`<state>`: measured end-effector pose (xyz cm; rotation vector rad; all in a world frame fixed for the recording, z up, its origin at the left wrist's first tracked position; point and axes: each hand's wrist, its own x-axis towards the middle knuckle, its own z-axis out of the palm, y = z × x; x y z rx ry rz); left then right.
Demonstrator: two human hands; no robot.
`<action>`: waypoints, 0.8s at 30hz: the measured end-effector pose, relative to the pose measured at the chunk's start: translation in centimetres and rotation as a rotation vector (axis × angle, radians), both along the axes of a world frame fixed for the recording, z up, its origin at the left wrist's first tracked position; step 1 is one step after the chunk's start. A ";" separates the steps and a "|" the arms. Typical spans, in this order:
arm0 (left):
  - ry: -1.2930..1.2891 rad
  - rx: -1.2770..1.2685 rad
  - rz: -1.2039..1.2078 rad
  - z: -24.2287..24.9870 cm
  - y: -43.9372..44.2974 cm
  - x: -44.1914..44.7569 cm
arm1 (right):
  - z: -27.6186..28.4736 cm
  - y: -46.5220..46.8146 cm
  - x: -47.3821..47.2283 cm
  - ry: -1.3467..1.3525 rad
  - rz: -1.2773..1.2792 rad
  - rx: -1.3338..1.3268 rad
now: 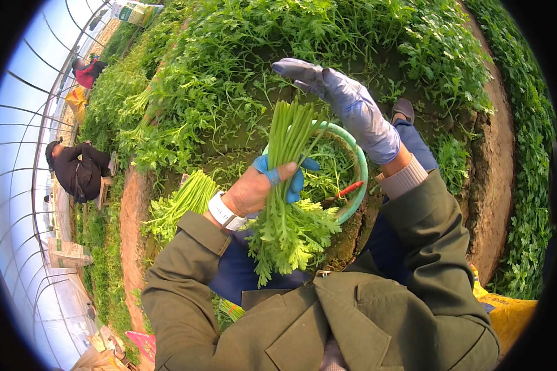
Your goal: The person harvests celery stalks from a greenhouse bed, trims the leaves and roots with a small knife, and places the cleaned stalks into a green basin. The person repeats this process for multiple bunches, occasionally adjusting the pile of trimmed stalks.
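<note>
My left hand [260, 183], in a blue glove that leaves the thumb bare, grips a bunch of leafy greens [290, 139]. Its cut stems point away from me and its lobed leaves hang towards my lap. To the right of the stems, my right hand [346, 102] is raised in a pale purple glove, fingers stretched out, with nothing seen in it. Below both hands is a green round rim [363, 171], apparently of a basin or basket, with loose greens inside. A red-handled tool [350, 188] lies against that rim; its other end is hidden among leaves.
Another bunch of cut greens [195, 190] lies left of my wrist. Standing greens [241, 55] fill the bed ahead. Bare soil strips [496, 185] run alongside. A yellow sack [510, 315] is at my lower right. Two people sit at the left, one in dark clothes [81, 167].
</note>
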<state>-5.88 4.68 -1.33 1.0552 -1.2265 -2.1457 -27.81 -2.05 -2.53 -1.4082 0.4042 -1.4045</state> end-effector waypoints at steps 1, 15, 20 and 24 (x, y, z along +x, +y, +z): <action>0.019 -0.014 0.005 0.0 0.0 0.1 | 0.0 -0.2 -0.5 0.006 -0.047 0.084; -0.091 -0.162 0.100 -1.9 -0.7 -1.0 | -1.5 0.5 3.4 -0.487 0.278 0.464; -0.346 -0.410 0.136 -3.8 -1.0 -3.1 | -0.2 1.2 3.9 -0.444 0.138 0.439; -0.318 -0.431 0.082 -4.1 -1.2 -3.5 | 0.9 1.7 3.7 -0.276 0.055 0.451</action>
